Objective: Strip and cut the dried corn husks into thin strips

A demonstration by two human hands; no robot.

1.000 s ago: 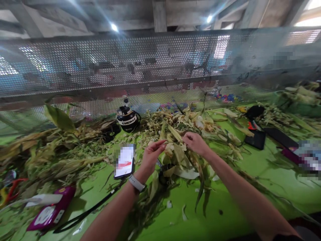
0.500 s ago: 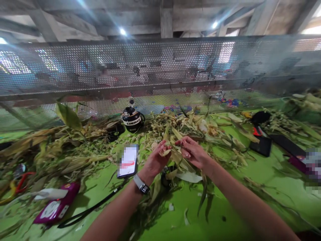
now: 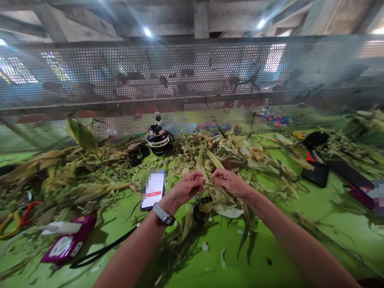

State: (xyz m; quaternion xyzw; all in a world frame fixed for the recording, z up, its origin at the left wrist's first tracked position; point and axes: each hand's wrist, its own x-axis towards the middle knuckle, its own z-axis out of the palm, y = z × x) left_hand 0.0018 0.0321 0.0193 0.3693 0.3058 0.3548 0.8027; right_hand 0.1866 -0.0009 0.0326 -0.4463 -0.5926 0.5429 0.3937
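Over the middle of a heap of pale corn husks (image 3: 225, 156), my left hand (image 3: 189, 186) and my right hand (image 3: 229, 182) face each other with a small gap between. The left one, wearing a grey-strapped watch (image 3: 164, 214), has its thumb and fingers pinched together. Thumb and forefinger of the right are also pinched, the other fingers curled in. Whatever sits in either pinch is too small or hidden to make out. Long husk leaves lie just beyond and beneath both hands. A phone (image 3: 154, 188) with a lit screen lies left of my left hand.
Husk scraps litter the green table (image 3: 222, 256). A black jug marked ENERGY (image 3: 159, 140) stands behind, before a perforated metal screen (image 3: 180, 76). Left are a purple device (image 3: 70, 240) and red-and-yellow scissors (image 3: 25, 218); right, a black flat device (image 3: 316, 174).
My hands have turned knuckles-up, fingers curled further in. The pale husk piece seen at my left fingers is no longer plainly visible. The view has shifted slightly.
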